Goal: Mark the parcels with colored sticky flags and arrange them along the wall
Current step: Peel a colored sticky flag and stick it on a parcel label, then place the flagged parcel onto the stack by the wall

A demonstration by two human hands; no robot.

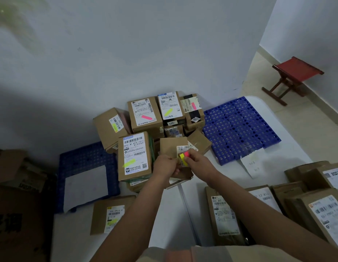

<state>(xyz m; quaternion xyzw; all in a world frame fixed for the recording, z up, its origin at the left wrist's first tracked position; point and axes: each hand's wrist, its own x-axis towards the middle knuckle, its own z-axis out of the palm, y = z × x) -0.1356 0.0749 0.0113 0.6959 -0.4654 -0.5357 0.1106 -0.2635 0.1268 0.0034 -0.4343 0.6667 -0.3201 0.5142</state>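
Both hands [180,164] pinching sticky flags [184,157], wall-side parcels [145,114]

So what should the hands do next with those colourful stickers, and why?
Probably peel one flag off the sticky flag pad, pinched between the left hand and right hand, and press it on the parcel beneath; its label shows no flag, unlike neighbouring boxes.

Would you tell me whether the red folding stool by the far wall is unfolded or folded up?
Unfolded. The red folding stool stands on its crossed wooden legs, its red seat stretched flat on top.
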